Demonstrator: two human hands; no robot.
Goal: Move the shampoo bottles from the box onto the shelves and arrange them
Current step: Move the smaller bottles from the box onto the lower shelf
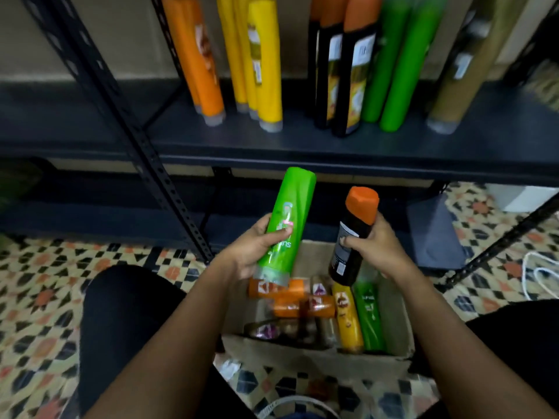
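My left hand [254, 246] grips a green shampoo bottle [287, 219], tilted, its clear cap pointing down. My right hand [375, 246] holds a black bottle with an orange cap [352, 237], cap up. Both bottles hang above the cardboard box [317, 355] on the floor. Several orange, yellow, green and brown bottles [348, 313] lie inside it. On the dark shelf [302, 143] stand orange bottles [196, 58], yellow bottles [260, 62], black bottles [348, 74], green bottles [393, 68] and an olive one [465, 65].
A slanted perforated black upright [133, 137] of the rack runs down to the left of the box. A lower shelf [90, 213] sits behind it. The floor [36, 297] has patterned tiles. My knees [121, 313] flank the box. A white cable [541, 276] lies right.
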